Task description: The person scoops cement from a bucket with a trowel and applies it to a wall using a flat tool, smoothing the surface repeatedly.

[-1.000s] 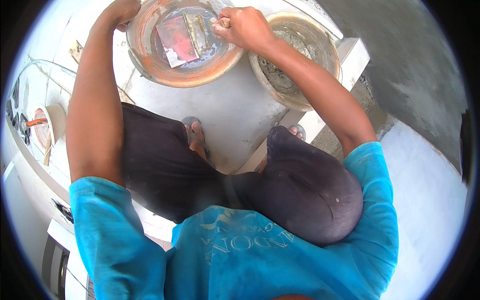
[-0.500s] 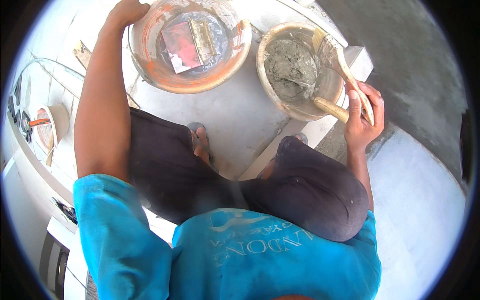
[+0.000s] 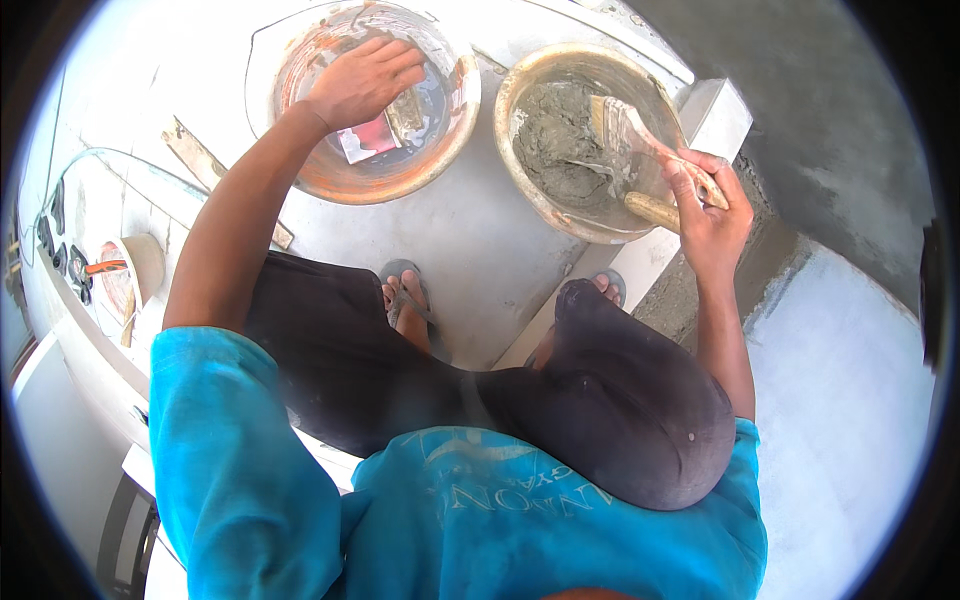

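Observation:
My right hand [image 3: 715, 215] is closed round the handle of a wide paintbrush [image 3: 640, 140], its pale bristles over the grey wet mortar [image 3: 560, 140] in the right bucket [image 3: 520, 195]. Just beside that hand, a rounded wooden handle [image 3: 652, 211] rests inside the bucket against its near side. My left hand [image 3: 368, 82] reaches over the left bucket [image 3: 385, 188], fingers stretched out, palm down. Beneath it lies a flat red and white piece [image 3: 370, 138] with a tan strip [image 3: 407, 115], partly hidden by the hand; whether they touch cannot be told.
A small white bucket [image 3: 148, 268] with an orange-handled tool stands at the far left, near dark sandals [image 3: 78, 265]. A wooden strip [image 3: 195, 155] lies beside the left bucket. At right, a white ledge [image 3: 715, 120] borders grey wet cement [image 3: 800, 130].
My left hand has left the left bucket's rim and moved in over its inside. The right hand has shifted the paintbrush left, bringing its bristles further over the mortar.

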Motion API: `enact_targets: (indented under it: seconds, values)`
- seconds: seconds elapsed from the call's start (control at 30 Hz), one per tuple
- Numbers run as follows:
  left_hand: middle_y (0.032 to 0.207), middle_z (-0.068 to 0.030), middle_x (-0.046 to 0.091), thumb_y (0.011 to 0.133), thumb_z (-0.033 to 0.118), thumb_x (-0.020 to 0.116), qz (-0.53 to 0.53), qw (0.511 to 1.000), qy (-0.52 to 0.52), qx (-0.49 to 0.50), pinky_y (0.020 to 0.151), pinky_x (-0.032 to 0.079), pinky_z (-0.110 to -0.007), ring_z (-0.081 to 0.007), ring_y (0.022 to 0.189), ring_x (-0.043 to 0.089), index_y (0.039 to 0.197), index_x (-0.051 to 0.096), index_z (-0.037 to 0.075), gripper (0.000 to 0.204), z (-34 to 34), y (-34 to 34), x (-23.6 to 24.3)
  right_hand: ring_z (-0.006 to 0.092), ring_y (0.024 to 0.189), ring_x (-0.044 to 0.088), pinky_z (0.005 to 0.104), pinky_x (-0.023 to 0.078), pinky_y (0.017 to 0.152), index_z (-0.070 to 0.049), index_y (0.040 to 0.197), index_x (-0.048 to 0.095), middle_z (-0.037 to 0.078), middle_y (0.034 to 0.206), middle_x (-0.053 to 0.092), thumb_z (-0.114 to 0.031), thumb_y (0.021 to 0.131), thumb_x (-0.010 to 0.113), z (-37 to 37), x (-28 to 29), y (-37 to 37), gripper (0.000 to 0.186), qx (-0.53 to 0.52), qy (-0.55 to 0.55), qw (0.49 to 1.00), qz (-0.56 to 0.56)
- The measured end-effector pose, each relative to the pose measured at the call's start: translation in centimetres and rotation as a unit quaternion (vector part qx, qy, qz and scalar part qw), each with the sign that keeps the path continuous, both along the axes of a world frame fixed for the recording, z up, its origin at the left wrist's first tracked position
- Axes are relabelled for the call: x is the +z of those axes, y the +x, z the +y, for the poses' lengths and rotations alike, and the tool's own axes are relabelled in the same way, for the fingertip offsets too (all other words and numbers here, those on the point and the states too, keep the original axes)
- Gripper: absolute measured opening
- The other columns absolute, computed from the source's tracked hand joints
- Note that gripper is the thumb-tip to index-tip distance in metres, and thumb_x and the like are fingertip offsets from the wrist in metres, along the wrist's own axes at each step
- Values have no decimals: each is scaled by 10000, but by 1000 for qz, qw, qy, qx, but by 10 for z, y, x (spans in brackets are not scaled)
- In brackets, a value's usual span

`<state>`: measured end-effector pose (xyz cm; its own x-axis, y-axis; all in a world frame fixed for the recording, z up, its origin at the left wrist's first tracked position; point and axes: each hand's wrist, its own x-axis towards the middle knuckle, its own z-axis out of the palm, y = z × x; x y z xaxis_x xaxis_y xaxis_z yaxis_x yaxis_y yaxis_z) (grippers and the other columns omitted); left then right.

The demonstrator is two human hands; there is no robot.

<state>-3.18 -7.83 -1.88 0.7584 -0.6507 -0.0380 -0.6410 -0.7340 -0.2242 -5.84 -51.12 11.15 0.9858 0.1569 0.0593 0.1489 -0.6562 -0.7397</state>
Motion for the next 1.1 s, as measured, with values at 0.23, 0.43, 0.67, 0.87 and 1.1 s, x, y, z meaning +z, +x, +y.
enact_targets:
  seconds: [0.23, 0.43, 0.67, 0.87, 1.1]
  values:
    - [1167, 39, 624, 916, 161, 596, 159, 980, 117, -33, 1039, 394, -344, -175, 1199, 517, 1144, 664, 167, 238, -31, 16, -79, 116, 838, 674, 259, 529, 743, -23, 1041, 737, 58, 930, 735, -129, 899, 760, 35, 30, 33, 179, 28, 70, 996, -51]
    - [1131, -2, 627, 823, 17, 682, 166, 983, 79, -18, 998, 442, -350, -216, 1176, 550, 1117, 629, 159, 331, 13, 7, 0, 211, 825, 691, 328, 544, 743, -53, 1070, 699, 92, 986, 732, -176, 954, 680, 97, 34, 64, 169, 145, 181, 972, -36]
    - [863, -182, 661, 819, -85, 601, 246, 880, -277, 296, 747, 498, -490, -391, 847, 665, 1185, 540, 111, 420, 58, -51, 91, 285, 820, 730, 353, 568, 708, -14, 1004, 735, 174, 889, 742, -145, 872, 720, 221, -41, 84, 186, 314, 7, 948, -46]
    - [792, -218, 655, 807, -76, 621, 213, 869, -297, 334, 714, 496, -465, -413, 784, 660, 1132, 554, 79, 366, 61, -53, 89, 373, 788, 705, 422, 574, 716, -7, 993, 718, 206, 854, 721, -132, 879, 688, 283, -120, 81, 172, 406, -203, 891, -27]
    - [828, -211, 667, 814, -52, 661, 233, 845, -346, 334, 726, 507, -417, -389, 769, 672, 1073, 549, 25, 292, 55, -60, 99, 204, 722, 712, 328, 565, 683, -45, 959, 751, 139, 802, 736, -252, 859, 722, 134, 3, 63, 232, 185, -18, 983, 13]
